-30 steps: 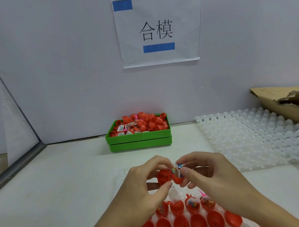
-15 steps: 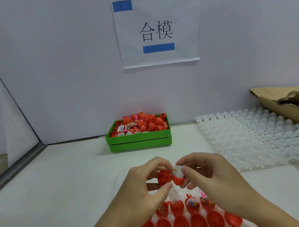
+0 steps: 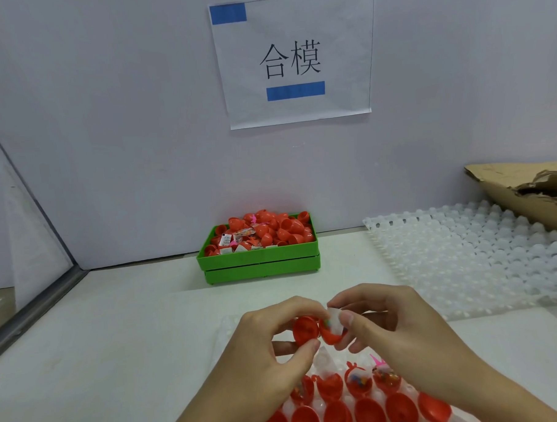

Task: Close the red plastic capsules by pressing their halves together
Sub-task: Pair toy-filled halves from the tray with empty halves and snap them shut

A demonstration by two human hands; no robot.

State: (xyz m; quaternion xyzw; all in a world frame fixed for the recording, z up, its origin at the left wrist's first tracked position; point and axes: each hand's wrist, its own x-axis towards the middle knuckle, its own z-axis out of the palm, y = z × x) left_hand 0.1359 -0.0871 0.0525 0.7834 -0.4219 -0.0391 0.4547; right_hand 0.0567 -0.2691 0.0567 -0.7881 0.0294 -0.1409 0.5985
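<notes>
low in the middle of the frame both hands meet over the white counter (image 3: pixel 116 329). the left hand (image 3: pixel 264 348) pinches one red capsule half (image 3: pixel 304 329) between thumb and forefinger; the right hand (image 3: pixel 400 333) grips the other half (image 3: pixel 332 334) — a white packet pokes out of it. the halves touch, not closed. more open capsules (image 3: pixel 343 409) sit in a tray below; a green bin (image 3: pixel 260 259) stands behind.

Glossy red plastic capsule halves (image 3: pixel 317 332), smooth and shiny, bright green plastic crate (image 3: pixel 262 264) with a dull sheen, translucent white bumpy plastic tray (image 3: pixel 471 260) (milky, faintly glossy), torn matt brown cardboard (image 3: pixel 522 190), white paper sign (image 3: pixel 296 57), matt white tabletop (image 3: pixel 116 329)
</notes>
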